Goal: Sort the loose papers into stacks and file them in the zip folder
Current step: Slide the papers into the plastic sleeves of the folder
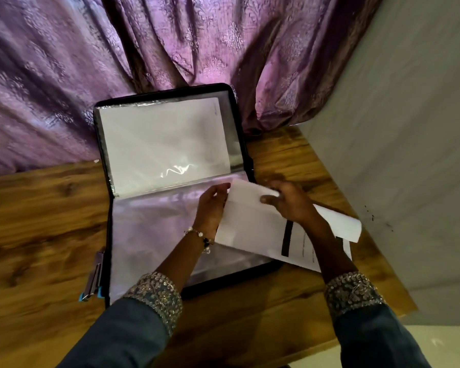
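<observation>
A black zip folder (239, 134) lies open on the wooden table, its far half propped against the curtain. White paper (160, 139) sits inside the far clear sleeve. The near clear sleeve (149, 229) looks empty. A stack of white papers (252, 224) lies tilted over the folder's right edge. My right hand (287, 200) grips the stack's far end, thumb on top. My left hand (213, 205) holds the stack's left edge, fingers curled at its far corner. Another printed sheet (308, 251) with a black bar lies under the stack.
The wooden table (37, 221) runs left and toward me. A purple curtain (64, 75) hangs behind the folder. A pale wall (409, 128) borders the table on the right. A metal clip with blue ends (92, 282) lies by the folder's near-left edge.
</observation>
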